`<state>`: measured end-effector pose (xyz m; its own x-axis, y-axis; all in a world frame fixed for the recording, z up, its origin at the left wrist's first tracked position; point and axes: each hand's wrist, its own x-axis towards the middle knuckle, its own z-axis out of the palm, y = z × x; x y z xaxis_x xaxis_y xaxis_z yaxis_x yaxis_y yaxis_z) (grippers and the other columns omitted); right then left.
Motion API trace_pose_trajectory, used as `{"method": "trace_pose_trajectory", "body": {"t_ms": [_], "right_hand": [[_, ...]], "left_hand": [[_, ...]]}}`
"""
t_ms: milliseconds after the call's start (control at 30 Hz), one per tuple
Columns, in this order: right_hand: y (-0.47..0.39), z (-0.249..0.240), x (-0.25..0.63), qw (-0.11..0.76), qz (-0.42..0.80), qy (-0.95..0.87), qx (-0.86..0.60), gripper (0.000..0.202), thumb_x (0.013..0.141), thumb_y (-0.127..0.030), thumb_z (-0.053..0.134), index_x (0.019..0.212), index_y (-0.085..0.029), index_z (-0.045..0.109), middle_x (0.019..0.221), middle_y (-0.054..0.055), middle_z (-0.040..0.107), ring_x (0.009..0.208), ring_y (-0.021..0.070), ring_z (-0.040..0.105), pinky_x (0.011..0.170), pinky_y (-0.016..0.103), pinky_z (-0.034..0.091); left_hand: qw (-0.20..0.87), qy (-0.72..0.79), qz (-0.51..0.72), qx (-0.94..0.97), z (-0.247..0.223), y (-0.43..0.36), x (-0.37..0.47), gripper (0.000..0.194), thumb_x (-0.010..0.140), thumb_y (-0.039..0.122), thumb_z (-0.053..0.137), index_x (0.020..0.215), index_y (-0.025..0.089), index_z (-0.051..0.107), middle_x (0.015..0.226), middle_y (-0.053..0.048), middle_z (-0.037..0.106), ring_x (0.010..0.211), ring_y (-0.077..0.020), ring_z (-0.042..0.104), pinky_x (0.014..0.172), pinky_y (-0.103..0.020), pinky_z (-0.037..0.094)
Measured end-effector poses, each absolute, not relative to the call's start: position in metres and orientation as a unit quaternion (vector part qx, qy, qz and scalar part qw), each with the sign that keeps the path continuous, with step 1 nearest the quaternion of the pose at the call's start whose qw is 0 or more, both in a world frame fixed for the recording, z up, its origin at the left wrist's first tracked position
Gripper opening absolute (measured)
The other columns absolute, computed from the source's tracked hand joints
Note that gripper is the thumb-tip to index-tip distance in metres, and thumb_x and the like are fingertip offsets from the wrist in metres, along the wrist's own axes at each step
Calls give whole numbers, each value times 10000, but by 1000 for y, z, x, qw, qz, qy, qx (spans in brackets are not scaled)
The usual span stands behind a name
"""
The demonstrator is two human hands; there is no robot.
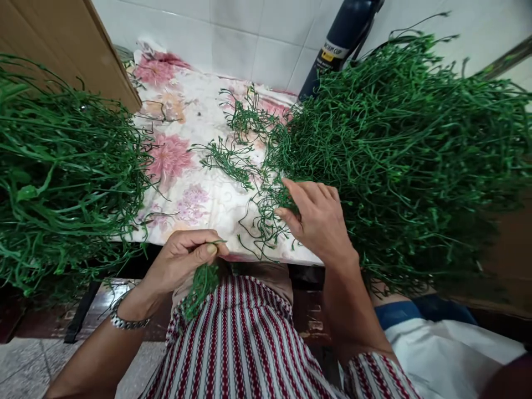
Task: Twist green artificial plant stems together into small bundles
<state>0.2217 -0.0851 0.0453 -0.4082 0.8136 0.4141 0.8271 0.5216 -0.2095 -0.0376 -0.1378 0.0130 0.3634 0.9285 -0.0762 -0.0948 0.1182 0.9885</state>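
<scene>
- Nearest the camera: striped garment (245, 338) of the person, at the near edge of the cloth-covered surface (211, 208).
- Far left: large heap of long green stems (62, 183), tangled and partly overhanging the surface edge; a cardboard panel (58, 44) stands behind it.
- Left of centre: left hand (189, 255), thumb and fingers clamped on a small bunch of green stems (203, 285), which hangs below the hand, before the garment. One stem end shows past the thumb tip.
- Handling, as judged: the bunch should be light, limp and pliable, easily bruised, perhaps slippery if damp. Best hold is a gentle pinch with the stems gathered together; the budded tips look fragile.
- Left pose: forearm enters from the lower left, wrist in a metal-link band (128, 318), hand turned inward at the surface's near edge.
- Centre: loose budded stems (230, 160) lie scattered on the surface; single strands would likely snag on neighbours.
- Right of centre: right hand (320, 216), thumb and fingers apart, over the strands beside the right heap. Contact cannot be confirmed. Forearm rises from the lower right; fingers point left.
- Far right: larger heap of budded stems (399, 149), a dark vacuum flask (328, 52) behind its left side.
</scene>
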Motion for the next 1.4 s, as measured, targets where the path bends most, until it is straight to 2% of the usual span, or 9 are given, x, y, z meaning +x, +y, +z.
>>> {"method": "trace_pose_trajectory", "body": {"t_ms": [100, 200, 333, 467, 733, 833, 933, 1167, 1400], "right_hand": [[-74, 46, 227, 156, -87, -847, -500, 338, 853, -413, 506, 1034, -146, 607, 1069, 134, 617, 1002, 285, 507, 900, 458, 339], [-79, 41, 222, 237, -77, -837, -487, 172, 865, -293, 511, 875, -174, 634, 934, 79, 664, 921, 232, 548, 888, 409, 365], [-94, 42, 197, 360, 96, -835, -405, 108, 855, -198, 518, 809, -173, 612, 839, 57, 650, 800, 166, 576, 777, 320, 430], [-101, 37, 165, 335, 260, -840, -339, 109, 852, -232, 533, 862, -145, 597, 747, 41, 592, 720, 142, 546, 673, 276, 438], [-104, 21, 147, 382, 296, -810, -331, 186, 825, -146, 494, 996, -163, 564, 904, 48, 596, 856, 146, 558, 764, 297, 467], [-105, 20, 148, 396, 276, -808, -339, 175, 819, -124, 482, 944, -168, 596, 847, 42, 583, 803, 143, 560, 736, 297, 475], [-105, 21, 151, 393, 258, -803, -365, 165, 820, -122, 496, 938, -159, 606, 800, 39, 575, 747, 139, 553, 699, 294, 470], [-107, 17, 151, 407, 213, -812, -360, 162, 841, -121, 492, 961, -157, 596, 840, 60, 598, 796, 150, 565, 703, 292, 468], [-107, 12, 151, 378, 162, -839, -356, 159, 843, -100, 431, 928, -139, 560, 826, 78, 563, 803, 174, 524, 719, 323, 455]], "left_hand": [[648, 372, 431, 506, 18, -130, -35, 168, 791, 267, 602, 819, 148, 718, 725, -64, 624, 646, -121, 542, 584, -228, 432], [646, 355, 474, 482, 23, -122, -29, 151, 780, 245, 613, 806, 144, 722, 739, -58, 598, 672, -123, 559, 611, -234, 457], [638, 346, 507, 466, 27, -114, -17, 139, 764, 249, 628, 800, 160, 729, 930, -85, 592, 822, -151, 581, 702, -264, 506], [636, 330, 531, 452, 28, -111, -5, 128, 759, 243, 635, 818, 199, 740, 1071, -91, 581, 1060, -193, 532, 913, -324, 460], [672, 286, 530, 430, 20, -114, -1, 139, 769, 249, 622, 831, 221, 743, 1193, -68, 566, 1209, -220, 456, 1070, -352, 321], [646, 297, 541, 450, 18, -115, 0, 180, 780, 267, 608, 915, 225, 720, 1216, -65, 548, 1209, -220, 454, 1063, -349, 320], [532, 374, 587, 482, 15, -119, -3, 270, 761, 281, 635, 1023, 223, 651, 1125, -55, 562, 1128, -194, 488, 1006, -318, 362], [500, 476, 501, 522, 16, -130, -8, 202, 740, 167, 613, 937, 164, 569, 826, -12, 577, 773, -118, 533, 708, -216, 421], [266, 515, 466, 669, 12, -128, -6, 254, 714, 35, 474, 903, 172, 574, 859, -31, 577, 860, -159, 539, 796, -289, 425]]}}
